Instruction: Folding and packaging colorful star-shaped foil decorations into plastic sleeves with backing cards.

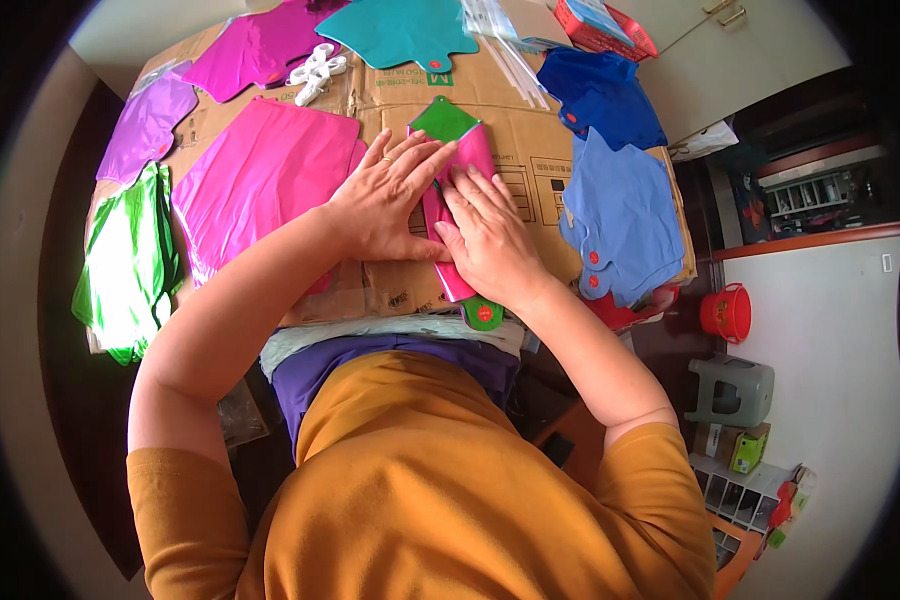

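Note:
A flat, uninflated foil balloon (454, 286), folded into a narrow strip, lies on the cardboard in front of me. Its outside is pink; a green pointed end (445, 121) shows at the far side and a green neck with a red dot sticks out at the near edge. My left hand (392, 195) rests palm down along its left side, fingers stretched out. Flat on its right side, fingers also extended, lies my right hand (490, 235). Both hands hide the strip's middle. Left of them a large pink foil balloon (265, 180) is spread out.
More flat balloons ring the cardboard (390, 92): green (130, 265), lilac (145, 120), magenta (255, 50), teal (400, 32), dark blue (605, 95) and light blue (625, 215). White ribbon (317, 73), white sticks (510, 65) and a red basket (610, 28) are at the far side.

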